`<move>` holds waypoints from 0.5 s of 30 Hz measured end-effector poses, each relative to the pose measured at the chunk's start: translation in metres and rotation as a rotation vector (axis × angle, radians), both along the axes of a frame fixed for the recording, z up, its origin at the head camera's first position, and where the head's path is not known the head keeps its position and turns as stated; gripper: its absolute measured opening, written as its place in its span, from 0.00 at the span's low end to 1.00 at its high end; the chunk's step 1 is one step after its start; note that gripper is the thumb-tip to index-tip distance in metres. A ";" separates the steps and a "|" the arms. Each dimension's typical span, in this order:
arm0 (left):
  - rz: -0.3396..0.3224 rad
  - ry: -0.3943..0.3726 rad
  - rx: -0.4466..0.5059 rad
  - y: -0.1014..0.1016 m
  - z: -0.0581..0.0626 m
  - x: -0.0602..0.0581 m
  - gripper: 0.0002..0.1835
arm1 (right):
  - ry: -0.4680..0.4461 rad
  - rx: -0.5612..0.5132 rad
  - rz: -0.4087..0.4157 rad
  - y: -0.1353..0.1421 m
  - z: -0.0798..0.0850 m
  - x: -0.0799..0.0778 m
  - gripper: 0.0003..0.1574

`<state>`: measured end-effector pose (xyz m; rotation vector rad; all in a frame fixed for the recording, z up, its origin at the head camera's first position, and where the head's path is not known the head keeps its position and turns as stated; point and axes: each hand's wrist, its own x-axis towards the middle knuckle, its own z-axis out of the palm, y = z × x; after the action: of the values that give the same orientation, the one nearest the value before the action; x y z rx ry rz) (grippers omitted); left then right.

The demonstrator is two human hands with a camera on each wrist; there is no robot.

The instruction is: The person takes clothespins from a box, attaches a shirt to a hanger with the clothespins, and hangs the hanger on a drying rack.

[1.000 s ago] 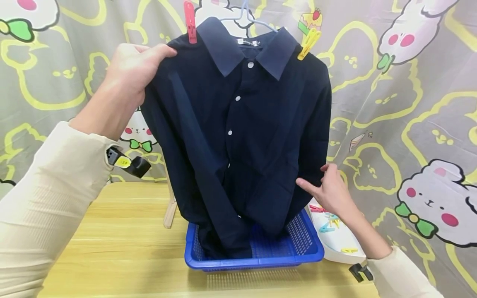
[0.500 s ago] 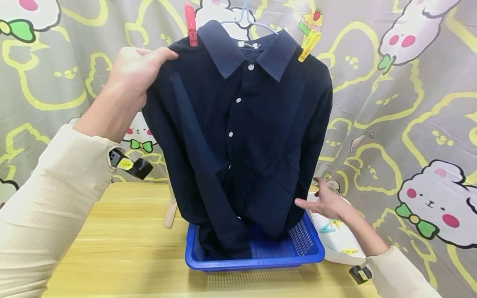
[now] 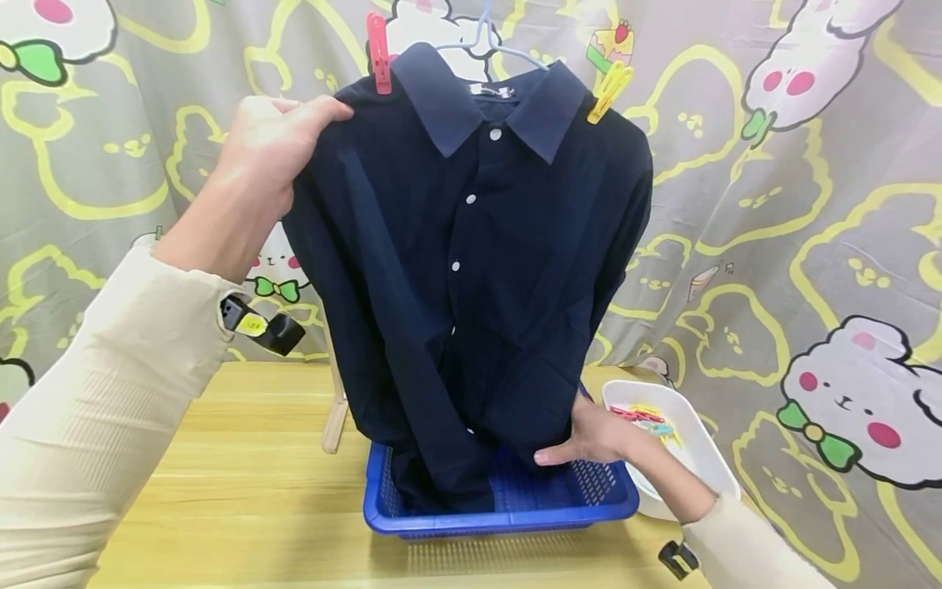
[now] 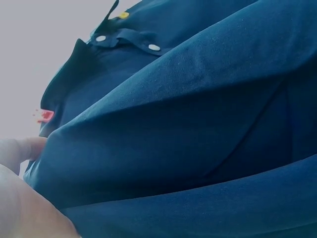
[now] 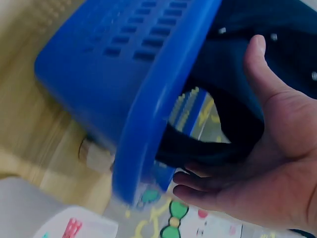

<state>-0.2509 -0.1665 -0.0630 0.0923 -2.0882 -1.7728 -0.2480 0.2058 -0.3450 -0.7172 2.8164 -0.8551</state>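
Observation:
A dark navy button-up shirt point(image 3: 515, 286) hangs on a light-blue hanger point(image 3: 482, 37). A red clothespin point(image 3: 379, 53) and a yellow clothespin point(image 3: 610, 92) are clipped at its shoulders. My left hand point(image 3: 268, 151) pinches the shoulder cloth beside the red clothespin. Low on the right side, over the blue basket point(image 3: 508, 521), is my right hand point(image 3: 599, 432). Its thumb points out in front of the shirt, and the other fingers are partly behind the cloth. In the right wrist view, the right hand point(image 5: 267, 148) has thumb and fingers spread apart beside the shirt's dark folds.
The shirt's lower end droops into the basket, which stands on the wooden table point(image 3: 243, 491). Right of it is a white tray point(image 3: 706, 454) holding several clothespins point(image 3: 648, 419). A wooden stand foot point(image 3: 335, 425) shows at left. A patterned curtain point(image 3: 751, 311) hangs behind.
My right hand has moved down and left from the shirt's sleeve to above the basket, and the white tray shows more. My left hand stays at the shoulder.

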 end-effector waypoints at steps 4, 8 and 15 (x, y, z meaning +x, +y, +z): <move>0.005 -0.006 0.002 0.000 -0.001 0.000 0.20 | 0.008 -0.005 0.029 -0.018 -0.003 0.002 0.73; 0.010 0.003 -0.008 -0.002 -0.004 -0.002 0.18 | 0.042 0.016 0.040 -0.038 -0.006 0.003 0.71; 0.020 0.002 -0.027 -0.005 -0.005 -0.003 0.19 | 0.041 0.061 0.009 -0.074 -0.007 0.006 0.70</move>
<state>-0.2539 -0.1720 -0.0681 0.1031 -2.1015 -1.7326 -0.2418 0.1316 -0.3524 -0.7458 2.8591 -0.7587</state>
